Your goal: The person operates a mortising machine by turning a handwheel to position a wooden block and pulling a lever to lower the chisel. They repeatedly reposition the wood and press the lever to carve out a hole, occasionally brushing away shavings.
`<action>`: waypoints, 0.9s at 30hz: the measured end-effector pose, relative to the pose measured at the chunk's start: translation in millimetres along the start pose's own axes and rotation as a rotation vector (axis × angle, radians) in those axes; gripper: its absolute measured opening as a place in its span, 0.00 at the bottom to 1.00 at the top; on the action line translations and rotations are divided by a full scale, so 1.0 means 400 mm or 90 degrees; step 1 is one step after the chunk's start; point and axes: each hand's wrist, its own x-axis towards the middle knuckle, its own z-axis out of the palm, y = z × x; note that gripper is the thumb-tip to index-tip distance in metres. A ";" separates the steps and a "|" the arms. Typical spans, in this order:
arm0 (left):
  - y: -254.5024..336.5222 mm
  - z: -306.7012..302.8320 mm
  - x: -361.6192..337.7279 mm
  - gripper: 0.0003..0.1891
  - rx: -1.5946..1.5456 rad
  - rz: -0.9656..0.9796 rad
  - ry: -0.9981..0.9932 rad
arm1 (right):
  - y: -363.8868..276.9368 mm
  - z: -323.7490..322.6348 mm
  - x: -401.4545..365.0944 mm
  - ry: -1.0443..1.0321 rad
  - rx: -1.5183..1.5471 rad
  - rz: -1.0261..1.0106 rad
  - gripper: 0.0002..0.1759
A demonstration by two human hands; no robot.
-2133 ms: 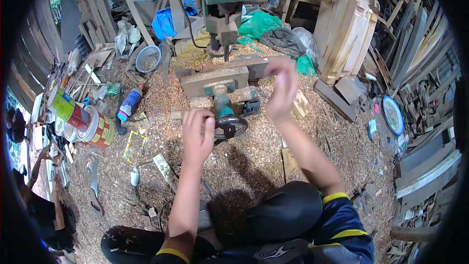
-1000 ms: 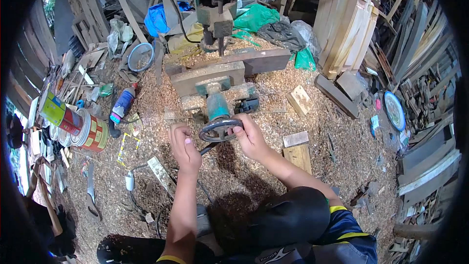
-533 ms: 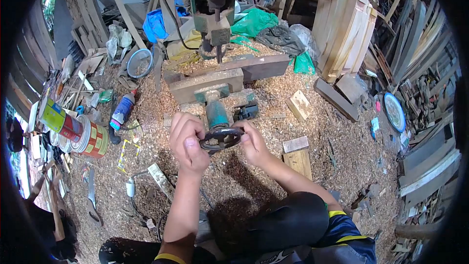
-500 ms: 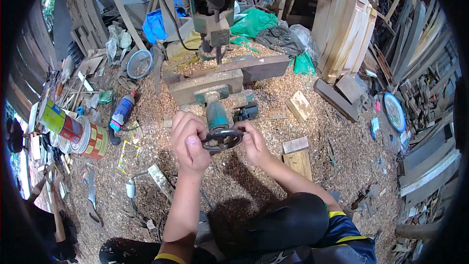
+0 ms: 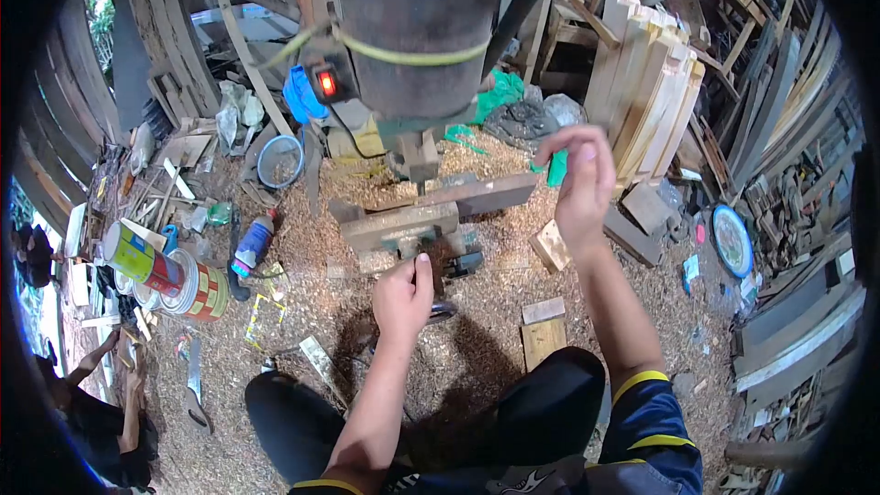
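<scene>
Handwheel (image 5: 444, 312) still in left hand (image 5: 403, 298) grip, closed; right hand (image 5: 577, 185) lifted off, open, empty.

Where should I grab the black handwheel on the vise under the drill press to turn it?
Grip the handwheel by its rim, on its right arc, coming in from the right. The left hand is curled over the top and left of the rim, so only that arc shows bare. The right hand is raised and empty.

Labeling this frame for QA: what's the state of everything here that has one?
Switch light, lit red.
Left hand, closed on handwheel.
Right hand, raised, empty, fingers loose.
Bottle, lying down.
Paint cans, on their sides.
</scene>
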 end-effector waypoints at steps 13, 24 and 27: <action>-0.003 0.008 -0.002 0.20 0.236 0.033 0.011 | -0.404 0.151 0.486 0.281 0.284 0.073 0.32; 0.006 0.003 -0.007 0.20 0.247 0.055 0.001 | -0.425 0.091 0.678 -0.135 0.236 0.145 0.29; 0.012 0.002 -0.003 0.20 0.243 0.068 0.018 | -0.422 0.099 0.651 -0.105 0.265 0.098 0.30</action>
